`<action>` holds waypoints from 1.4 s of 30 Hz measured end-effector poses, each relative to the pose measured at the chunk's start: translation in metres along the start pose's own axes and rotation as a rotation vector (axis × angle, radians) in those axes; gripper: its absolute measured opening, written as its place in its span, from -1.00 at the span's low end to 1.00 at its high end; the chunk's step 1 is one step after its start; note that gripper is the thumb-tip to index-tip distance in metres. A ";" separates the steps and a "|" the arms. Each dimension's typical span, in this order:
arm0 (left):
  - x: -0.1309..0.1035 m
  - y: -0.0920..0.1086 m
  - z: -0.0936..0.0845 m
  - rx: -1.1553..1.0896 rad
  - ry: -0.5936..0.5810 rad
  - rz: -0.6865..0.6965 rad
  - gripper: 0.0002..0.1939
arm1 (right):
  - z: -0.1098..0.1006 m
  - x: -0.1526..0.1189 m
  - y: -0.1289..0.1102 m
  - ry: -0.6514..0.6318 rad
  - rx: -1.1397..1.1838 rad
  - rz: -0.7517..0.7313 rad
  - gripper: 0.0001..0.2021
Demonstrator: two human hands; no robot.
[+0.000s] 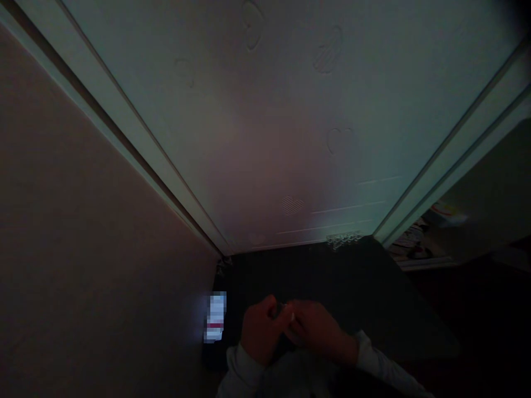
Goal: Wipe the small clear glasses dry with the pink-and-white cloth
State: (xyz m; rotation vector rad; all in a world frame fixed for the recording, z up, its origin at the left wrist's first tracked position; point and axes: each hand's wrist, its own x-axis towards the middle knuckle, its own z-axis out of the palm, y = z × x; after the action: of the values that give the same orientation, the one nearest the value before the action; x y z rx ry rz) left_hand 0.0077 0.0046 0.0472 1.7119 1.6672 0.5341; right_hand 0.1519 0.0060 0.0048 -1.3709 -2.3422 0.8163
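Observation:
In dim light, my left hand (262, 330) and my right hand (317, 327) meet low in the head view, over a dark flat surface (344, 284). The fingers of both are bent and pinched together. A tiny pale spot (292, 317) shows between the fingertips, too small and dark to name. Whatever else the fingers hold is hidden. Left of my left hand lies a lit, pixelated screen (215, 318), apart from both hands.
Behind the dark surface stands a pale panel (282, 127) with raised heart shapes. A plain wall (103, 237) closes in on the left. Lacy white trim (344, 239) lies at the panel's foot. To the right, a shelf opening holds striped cloth (410, 240).

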 end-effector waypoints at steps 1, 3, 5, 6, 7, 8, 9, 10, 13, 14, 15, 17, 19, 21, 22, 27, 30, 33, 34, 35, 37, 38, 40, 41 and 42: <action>0.000 -0.001 0.001 0.006 0.004 -0.001 -0.61 | 0.002 0.000 0.001 -0.007 0.019 -0.003 -0.73; -0.001 -0.002 0.003 0.018 0.018 0.008 -0.60 | 0.007 0.001 0.003 -0.007 0.061 0.013 -0.78; -0.001 -0.004 0.007 0.026 0.038 0.034 -0.61 | 0.011 0.003 0.005 0.004 0.103 0.043 -0.81; -0.002 -0.005 0.008 0.030 0.049 0.054 -0.61 | 0.012 0.004 0.005 0.011 0.123 0.056 -0.82; -0.002 -0.006 0.010 0.033 0.060 0.076 -0.61 | 0.013 0.004 0.006 0.015 0.144 0.067 -0.81; -0.002 -0.006 0.011 0.036 0.069 0.098 -0.61 | 0.013 0.004 0.006 0.014 0.165 0.073 -0.81; -0.002 -0.007 0.012 0.039 0.077 0.119 -0.62 | 0.013 0.004 0.006 0.010 0.192 0.074 -0.82; -0.003 -0.007 0.012 0.041 0.081 0.139 -0.63 | 0.013 0.004 0.006 0.003 0.222 0.073 -0.85; -0.003 -0.006 0.011 0.044 0.083 0.192 -0.68 | 0.015 0.003 0.009 -0.010 0.316 0.066 -0.92; -0.003 -0.006 0.011 0.044 0.081 0.206 -0.70 | 0.015 0.002 0.011 -0.007 0.394 0.069 -0.94; -0.003 -0.006 0.010 0.043 0.082 0.218 -0.71 | 0.016 0.002 0.013 0.000 0.489 0.075 -0.94; -0.004 -0.006 0.010 0.041 0.086 0.234 -0.71 | 0.017 0.003 0.018 0.018 0.683 0.098 -0.93; -0.005 -0.006 0.011 0.034 0.090 0.232 -0.68 | 0.015 0.003 0.022 0.034 0.795 0.126 -0.90; -0.005 -0.006 0.012 0.018 0.076 0.205 -0.65 | 0.009 0.003 0.025 0.047 0.817 0.151 -0.88; -0.005 -0.005 0.012 0.005 0.064 0.182 -0.65 | 0.005 0.003 0.025 0.053 0.838 0.163 -0.87; -0.004 0.000 0.009 -0.064 0.067 0.089 -0.64 | -0.016 -0.003 0.017 0.075 1.010 0.141 -0.72; -0.004 0.002 0.007 -0.172 0.045 0.070 -0.64 | -0.020 -0.006 0.012 0.098 1.104 0.142 -0.61; -0.005 0.002 0.005 -0.245 0.004 0.071 -0.65 | -0.019 -0.005 0.010 0.160 1.012 0.157 -0.62; -0.006 0.003 0.005 -0.253 0.000 0.072 -0.67 | -0.018 -0.004 0.010 0.178 0.958 0.145 -0.62; -0.006 0.003 0.005 -0.257 -0.001 0.074 -0.69 | -0.018 -0.003 0.010 0.190 0.908 0.128 -0.62; -0.008 0.002 0.004 -0.259 0.006 0.083 -0.72 | -0.018 0.000 0.010 0.205 0.842 0.091 -0.61; -0.008 0.002 0.003 -0.258 0.011 0.092 -0.73 | -0.018 0.001 0.009 0.210 0.819 0.080 -0.61; -0.009 0.001 0.002 -0.251 0.013 0.110 -0.73 | -0.019 0.003 0.009 0.211 0.773 0.071 -0.61; -0.010 0.000 0.002 -0.244 0.017 0.115 -0.73 | -0.020 0.004 0.008 0.211 0.749 0.071 -0.62; -0.010 0.000 0.002 -0.235 0.023 0.116 -0.73 | -0.020 0.004 0.007 0.213 0.727 0.071 -0.62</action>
State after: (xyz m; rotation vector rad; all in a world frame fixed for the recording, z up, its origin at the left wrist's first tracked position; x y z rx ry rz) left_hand 0.0080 -0.0056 0.0472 1.6411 1.4624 0.7746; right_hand 0.1653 0.0192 0.0165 -1.1392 -1.5904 1.2975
